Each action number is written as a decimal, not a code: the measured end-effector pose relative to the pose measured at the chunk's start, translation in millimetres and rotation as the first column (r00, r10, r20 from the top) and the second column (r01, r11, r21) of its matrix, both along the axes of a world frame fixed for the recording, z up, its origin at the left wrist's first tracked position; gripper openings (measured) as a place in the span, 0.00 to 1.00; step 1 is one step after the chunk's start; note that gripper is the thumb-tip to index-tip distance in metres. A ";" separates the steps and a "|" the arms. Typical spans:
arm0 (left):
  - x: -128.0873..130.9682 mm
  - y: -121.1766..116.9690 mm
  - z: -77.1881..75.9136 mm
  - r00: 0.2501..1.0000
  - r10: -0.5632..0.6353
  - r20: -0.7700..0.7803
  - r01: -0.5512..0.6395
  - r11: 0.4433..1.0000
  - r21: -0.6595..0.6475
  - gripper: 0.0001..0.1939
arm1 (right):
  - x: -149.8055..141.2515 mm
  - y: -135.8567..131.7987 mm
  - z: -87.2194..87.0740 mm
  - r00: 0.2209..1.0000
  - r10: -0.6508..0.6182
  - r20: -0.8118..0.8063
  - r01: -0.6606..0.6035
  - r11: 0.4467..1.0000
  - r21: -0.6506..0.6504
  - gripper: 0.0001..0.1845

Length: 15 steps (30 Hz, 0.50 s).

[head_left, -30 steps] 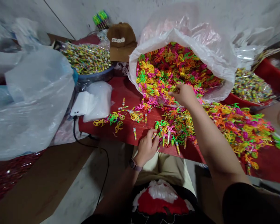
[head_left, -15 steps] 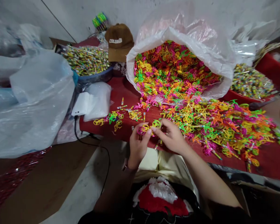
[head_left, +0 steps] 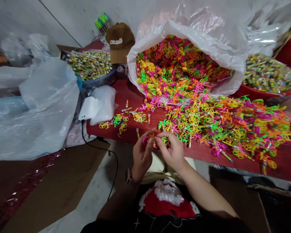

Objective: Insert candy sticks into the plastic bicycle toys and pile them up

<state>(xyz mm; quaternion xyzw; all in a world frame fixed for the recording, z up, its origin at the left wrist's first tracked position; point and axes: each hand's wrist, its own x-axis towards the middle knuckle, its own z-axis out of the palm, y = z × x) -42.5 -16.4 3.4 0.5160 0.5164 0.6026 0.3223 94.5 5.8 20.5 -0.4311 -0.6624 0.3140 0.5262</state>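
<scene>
Close together at the table's front edge, both my hands are closed on small plastic pieces with round, wheel-like ends. My left hand (head_left: 142,157) pinches pink and orange-yellow plastic pieces (head_left: 145,140) between thumb and fingers. Beside it, my right hand (head_left: 172,151) has a green plastic piece (head_left: 165,140) in its curled fingers, and its thumb and fingertip meet the pieces at the left. Fingers partly hide how these pieces join. Just beyond lies a large heap of similar plastic pieces (head_left: 223,119), mixed with printed tubes. A short printed tube (head_left: 137,133) lies beside my left hand.
A white sack (head_left: 133,69) spills coloured pieces onto the red table (head_left: 126,90). Left of it are a brown cap (head_left: 120,42), a blue basin (head_left: 99,81) of tubes, and a white power bank (head_left: 88,108) with a cable. A red basin (head_left: 262,93) stands at right.
My hands have drawn slightly closer together, and the green piece has sunk deeper into my right hand's fingers. The view has shifted a little; the heap lies as before.
</scene>
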 end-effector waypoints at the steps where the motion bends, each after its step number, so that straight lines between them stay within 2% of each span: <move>1: 0.1 -2.1 -0.5 0.999 0.019 -0.048 -0.019 1.000 0.002 0.19 | 0.8 -0.9 0.1 0.999 -0.013 0.039 0.012 0.999 0.038 0.02; 5: 2.5 -8.6 -6.8 0.976 0.067 -0.206 -0.064 0.998 0.023 0.21 | 4.7 -3.6 -3.6 0.984 -0.159 0.084 0.149 0.983 0.111 0.04; 7: 6.7 -10.9 -9.5 0.967 0.087 -0.239 -0.077 0.996 0.051 0.20 | 4.7 -5.2 -7.8 0.976 -0.207 0.066 0.202 0.976 0.083 0.06; 9: 13.9 -12.9 -10.4 0.963 0.103 -0.250 -0.088 0.994 0.068 0.19 | 3.6 -7.7 -12.4 0.969 -0.249 -0.002 0.249 0.969 0.001 0.09; 12: 28.1 -15.5 -9.6 0.975 0.131 -0.177 -0.126 0.991 0.042 0.18 | 1.9 -12.4 -19.3 0.947 -0.306 -0.101 0.302 0.952 -0.053 0.10; 15: 40.1 -17.2 -9.2 0.985 0.167 -0.050 -0.168 0.986 -0.013 0.19 | 2.8 -15.4 -23.9 0.942 -0.316 -0.117 0.323 0.945 0.046 0.10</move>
